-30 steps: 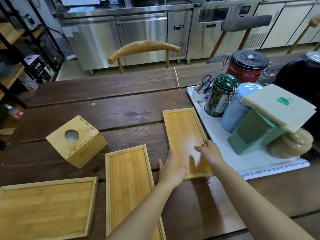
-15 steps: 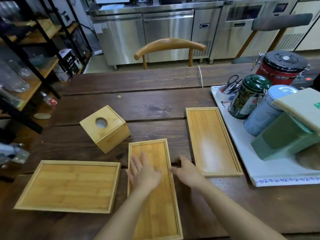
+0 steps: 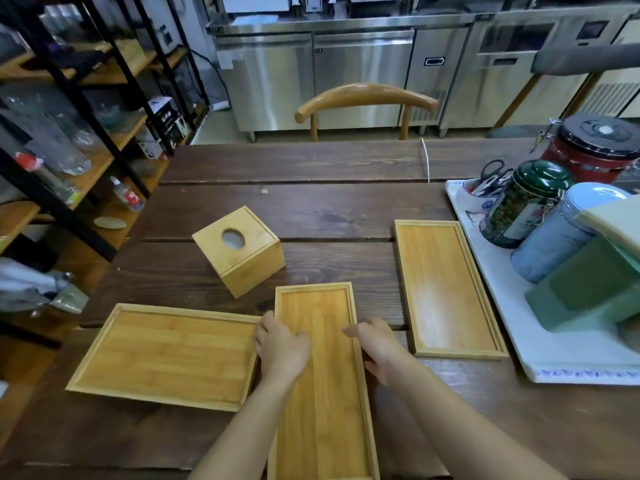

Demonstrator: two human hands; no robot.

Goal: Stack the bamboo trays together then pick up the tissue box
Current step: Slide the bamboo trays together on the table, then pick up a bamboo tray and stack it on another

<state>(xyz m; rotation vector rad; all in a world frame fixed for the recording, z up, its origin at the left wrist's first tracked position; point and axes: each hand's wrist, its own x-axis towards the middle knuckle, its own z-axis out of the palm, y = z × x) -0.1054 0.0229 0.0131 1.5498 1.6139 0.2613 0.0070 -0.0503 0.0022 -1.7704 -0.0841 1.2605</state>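
Note:
Three bamboo trays lie flat and apart on the dark wooden table. The narrow middle tray lies directly in front of me. My left hand grips its left rim and my right hand grips its right rim. A wide tray lies to the left, its right edge close to my left hand. A second narrow tray lies to the right, beside the white tray. The bamboo tissue box, a cube with a round hole on top, stands behind the middle tray.
A white serving tray at the right holds a green tin, a blue-grey tin, a green box and scissors. A red jar stands behind. A wooden chair back is at the far edge. Shelving fills the left.
Both hands left the right narrow tray, moved left and closed on the rims of the middle narrow tray. The view shifted left.

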